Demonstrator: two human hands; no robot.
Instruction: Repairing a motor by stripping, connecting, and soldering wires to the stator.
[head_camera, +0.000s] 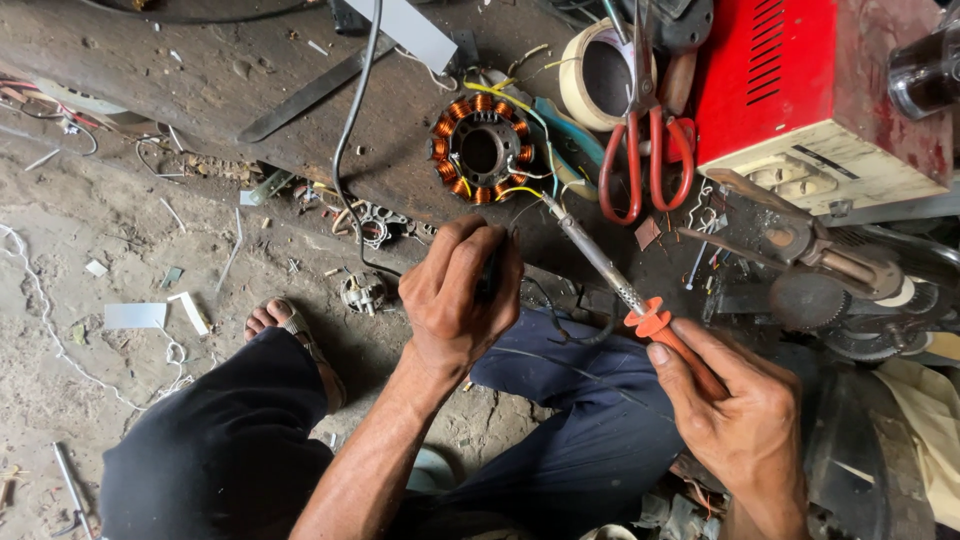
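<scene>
Soldering step: my right hand (735, 405) grips the soldering iron (625, 290), tip at the yellow wires (515, 188) of the copper coil ring (480, 148) on the far bench; my left hand (460, 290) pinches something dark. Next, I judge, steady tip contact.

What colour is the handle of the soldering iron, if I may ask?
Orange, gripped by the right hand; the soldering iron shows best in the head view.

Soft even daylight, sharp focus, faint shadows
</scene>
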